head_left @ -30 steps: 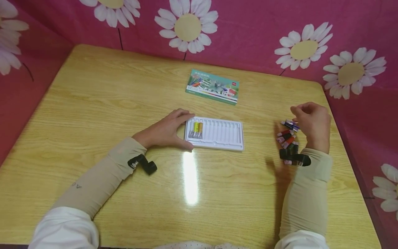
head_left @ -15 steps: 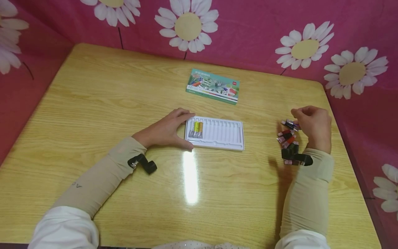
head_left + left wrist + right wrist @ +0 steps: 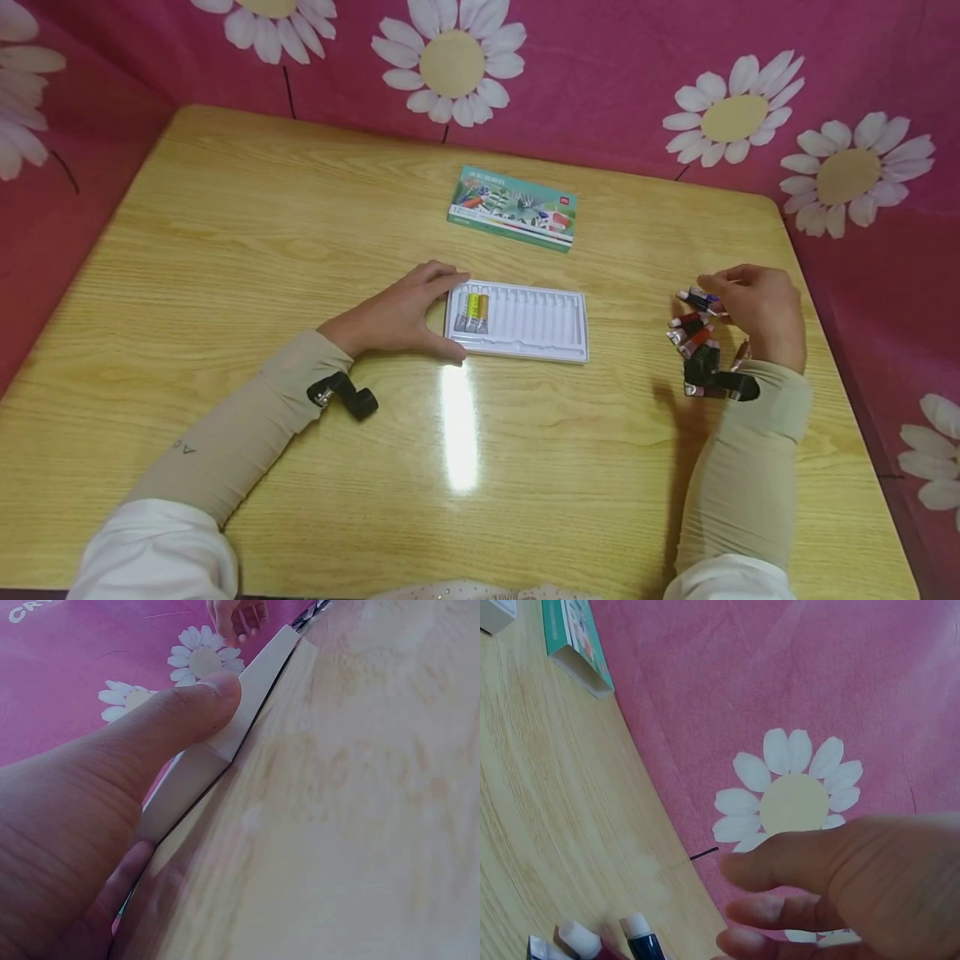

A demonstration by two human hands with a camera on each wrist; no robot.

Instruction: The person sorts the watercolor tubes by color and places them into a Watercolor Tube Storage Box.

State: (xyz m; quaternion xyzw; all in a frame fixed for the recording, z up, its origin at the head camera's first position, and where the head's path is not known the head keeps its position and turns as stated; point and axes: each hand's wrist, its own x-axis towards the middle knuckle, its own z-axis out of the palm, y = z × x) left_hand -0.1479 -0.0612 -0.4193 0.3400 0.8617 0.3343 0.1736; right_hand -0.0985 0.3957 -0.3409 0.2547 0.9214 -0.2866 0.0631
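While, on the table (image 3: 262, 208), a white tray (image 3: 536, 321) is gripped at its 9 o'clock end by the left hand (image 3: 397, 317), and nothing is visibly held by the loosely parted right hand (image 3: 761, 310) beyond 3 o'clock, loose tubes (image 3: 697, 340) there are apparently left unplaced, only three seated tubes (image 3: 473, 312) being slotted.

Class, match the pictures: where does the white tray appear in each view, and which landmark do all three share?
Head: white tray, near centre.
Left wrist: its side, slanting through the upper middle, partly behind the left thumb.
Right wrist: only its white corner, top left, cut off.
Shared landmark: the pink daisy backdrop.
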